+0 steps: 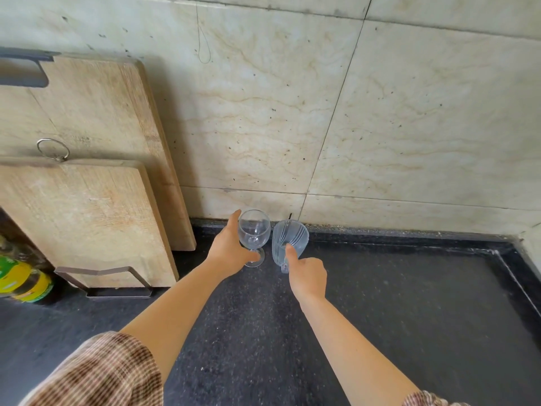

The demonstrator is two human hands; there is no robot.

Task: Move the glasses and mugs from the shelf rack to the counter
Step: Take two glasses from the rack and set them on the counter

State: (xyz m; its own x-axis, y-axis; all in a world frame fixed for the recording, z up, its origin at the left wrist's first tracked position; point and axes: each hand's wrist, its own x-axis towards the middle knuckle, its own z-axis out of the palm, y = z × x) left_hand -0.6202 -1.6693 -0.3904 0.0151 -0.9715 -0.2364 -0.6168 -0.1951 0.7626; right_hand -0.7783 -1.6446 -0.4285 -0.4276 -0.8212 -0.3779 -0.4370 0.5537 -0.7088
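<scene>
Fingers: L hand [231, 250] round wine glass [253, 234], R [307, 275] gripping ribbed glass [289, 244]; black counter [395, 303], marble wall [292, 118].

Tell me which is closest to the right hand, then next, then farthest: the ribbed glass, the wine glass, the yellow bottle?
1. Ribbed glass: touching the right hand.
2. Wine glass: just left, in the left hand.
3. Yellow bottle: far left, beside the cutting boards.

- Dark speckled counter [395, 303] — it meets the tiled wall at 12 o'clock.
- Wine glass [253, 233] and ribbed glass [289, 240] stand upright, side by side, near centre.
- Cutting-board rack [117, 284] at 9 o'clock; yellow-green bottles [23, 281] farther left.
</scene>
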